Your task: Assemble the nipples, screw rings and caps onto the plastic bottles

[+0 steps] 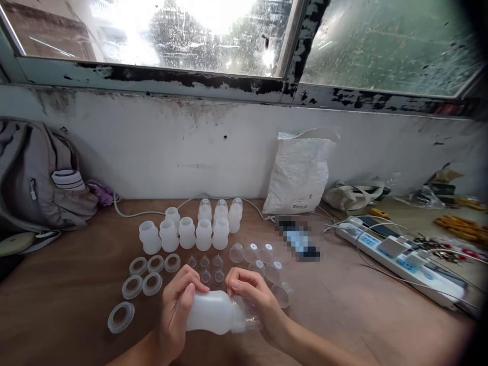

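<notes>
A frosted white baby bottle (pixel 211 312) lies sideways above the near part of the table. My left hand (pixel 176 307) is wrapped round its base end, while my right hand (pixel 263 302) is closed round the clear-capped neck end. Just beyond my hands sit several clear teats (pixel 205 276) in short rows. Left of them are several translucent screw rings (pixel 132 286), one nearer the front edge. Clear domed caps (pixel 272 273) stand to the right. Open bottle bodies (pixel 186 233) stand upright behind, and 3 bottles with clear caps (pixel 235 216) are at the back.
A white plastic bag (pixel 299 175) leans against the wall, with a blurred phone-like object (pixel 299 239) in front. A power strip (pixel 404 262) with plugs and cables lies at right. A grey backpack (pixel 41 173) fills the left side. Yellow-handled tools (pixel 459 229) lie far right.
</notes>
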{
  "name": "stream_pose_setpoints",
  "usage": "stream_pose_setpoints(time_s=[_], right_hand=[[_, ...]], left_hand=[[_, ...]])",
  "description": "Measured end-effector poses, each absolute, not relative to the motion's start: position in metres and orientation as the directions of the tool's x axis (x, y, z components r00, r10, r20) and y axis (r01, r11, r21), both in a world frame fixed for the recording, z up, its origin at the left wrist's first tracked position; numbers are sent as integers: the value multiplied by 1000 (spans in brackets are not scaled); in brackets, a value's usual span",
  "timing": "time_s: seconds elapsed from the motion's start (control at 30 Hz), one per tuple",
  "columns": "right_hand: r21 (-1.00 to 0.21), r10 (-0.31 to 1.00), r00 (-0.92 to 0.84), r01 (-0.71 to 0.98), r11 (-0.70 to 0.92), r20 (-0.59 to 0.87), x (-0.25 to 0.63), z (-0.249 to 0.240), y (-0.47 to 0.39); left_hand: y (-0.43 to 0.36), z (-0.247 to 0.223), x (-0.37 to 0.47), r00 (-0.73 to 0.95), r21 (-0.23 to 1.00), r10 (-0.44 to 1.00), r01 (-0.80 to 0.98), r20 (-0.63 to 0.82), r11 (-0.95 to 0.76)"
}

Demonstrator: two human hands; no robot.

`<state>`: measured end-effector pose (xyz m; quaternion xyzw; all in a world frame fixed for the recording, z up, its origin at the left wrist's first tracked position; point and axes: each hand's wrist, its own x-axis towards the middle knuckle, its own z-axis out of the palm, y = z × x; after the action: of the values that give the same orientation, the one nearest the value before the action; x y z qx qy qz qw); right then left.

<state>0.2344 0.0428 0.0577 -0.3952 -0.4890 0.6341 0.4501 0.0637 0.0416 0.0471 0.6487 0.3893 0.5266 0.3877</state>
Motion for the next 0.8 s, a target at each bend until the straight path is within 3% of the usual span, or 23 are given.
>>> stream_pose_setpoints(time_s=[0.23,0.53,0.8], right_hand=[[-984,966,-257,-164,-73,-29,233,53,39],[-985,958,-251,-63,-160,-140,226,46,37],[-987,981,-101,-7,163,163,223,16,22]], left_hand=[[37,34,63,98,909,912,93,397,-406],[27,6,61,67,873,876,73,478,-482],[28,5,63,66,954,954,44,294,-297]])
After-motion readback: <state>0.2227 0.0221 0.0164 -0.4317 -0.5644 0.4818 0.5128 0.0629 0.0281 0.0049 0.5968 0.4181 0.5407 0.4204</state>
